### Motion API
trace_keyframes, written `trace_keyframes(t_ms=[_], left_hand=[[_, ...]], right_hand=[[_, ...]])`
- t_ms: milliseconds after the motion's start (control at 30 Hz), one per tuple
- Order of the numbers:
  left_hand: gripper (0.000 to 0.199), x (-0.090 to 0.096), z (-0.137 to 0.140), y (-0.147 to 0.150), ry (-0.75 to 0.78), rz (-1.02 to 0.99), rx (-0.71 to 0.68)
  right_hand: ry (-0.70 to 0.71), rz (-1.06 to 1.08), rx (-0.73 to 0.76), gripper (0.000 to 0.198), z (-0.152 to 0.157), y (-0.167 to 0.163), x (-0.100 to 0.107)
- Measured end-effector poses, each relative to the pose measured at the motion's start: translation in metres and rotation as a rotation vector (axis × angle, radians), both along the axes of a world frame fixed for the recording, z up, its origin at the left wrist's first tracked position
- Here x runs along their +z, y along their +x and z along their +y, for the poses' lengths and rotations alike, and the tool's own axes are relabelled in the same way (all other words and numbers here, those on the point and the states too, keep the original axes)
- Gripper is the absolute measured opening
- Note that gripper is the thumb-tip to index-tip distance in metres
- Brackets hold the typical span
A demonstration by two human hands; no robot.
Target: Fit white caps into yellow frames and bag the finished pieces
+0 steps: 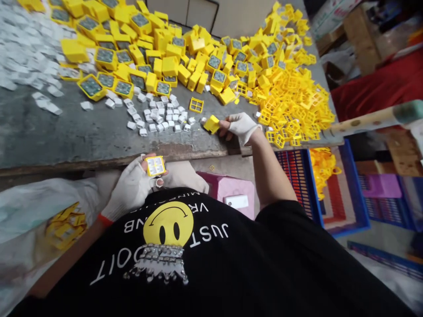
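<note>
My left hand (pixel 132 182), in a white fingerless glove, is closed around a yellow four-pane frame (pixel 155 166) with white pieces filling its openings. It is held just off the table's front edge, above my lap. Near that edge, my right hand (pixel 238 127), also gloved, pinches a small yellow plastic piece (pixel 211 124) at the tabletop. Small white caps (pixel 165 112) lie in a loose group left of my right hand. One empty yellow four-pane frame (pixel 196 105) lies just behind that hand's piece.
Yellow blocks (pixel 170 66), some with grey insides, cover the back of the grey table (pixel 82 136). White parts (pixel 29 48) are heaped at left, yellow frames (pixel 294 101) at right. Below stand a blue crate (pixel 358 198) and a pink stool-like object (pixel 239 187).
</note>
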State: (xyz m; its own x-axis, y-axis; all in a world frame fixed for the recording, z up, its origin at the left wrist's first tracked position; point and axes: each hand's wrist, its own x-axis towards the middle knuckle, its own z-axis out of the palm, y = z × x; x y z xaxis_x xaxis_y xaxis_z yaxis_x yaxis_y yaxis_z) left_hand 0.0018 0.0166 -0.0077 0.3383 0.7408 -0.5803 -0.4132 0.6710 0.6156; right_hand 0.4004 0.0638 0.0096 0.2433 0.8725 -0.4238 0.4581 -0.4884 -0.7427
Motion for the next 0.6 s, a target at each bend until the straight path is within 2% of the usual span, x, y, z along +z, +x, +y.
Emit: trace_keyframes(t_ms=[100,200,233,267,333,400,467,500,600], left_hand=[[0.021,0.000,0.000,0.007,0.011,0.012,-0.032],[0.018,-0.004,0.000,0.008,0.011,0.016,-0.035],[0.019,-0.005,0.000,0.007,0.012,0.002,-0.033],[0.020,-0.006,0.000,0.007,0.012,-0.013,-0.033],[0.021,-0.005,0.000,0.009,0.020,-0.023,-0.027],[0.020,0.001,0.000,0.013,0.032,-0.003,-0.011],[0.021,0.009,0.000,0.018,0.045,0.001,0.010],[0.023,0.013,0.000,0.020,0.051,-0.008,0.015],[0.036,0.022,0.001,0.024,0.054,-0.033,0.004]], right_hand=[[-0.033,-0.277,-0.024,0.041,-0.003,0.010,-0.003],[0.066,-0.613,0.083,0.017,-0.002,0.014,-0.003],[0.120,-0.688,0.133,0.018,-0.001,0.015,-0.003],[0.170,-0.731,0.190,0.033,0.001,0.016,-0.003],[0.224,-0.745,0.311,0.069,0.009,0.016,-0.004],[0.220,-0.741,0.426,0.083,0.018,0.014,-0.004],[0.239,-0.718,0.465,0.072,0.022,0.006,-0.001],[0.297,-0.696,0.474,0.065,0.021,-0.001,0.001],[0.617,-0.538,0.499,0.064,0.002,-0.036,0.015]])
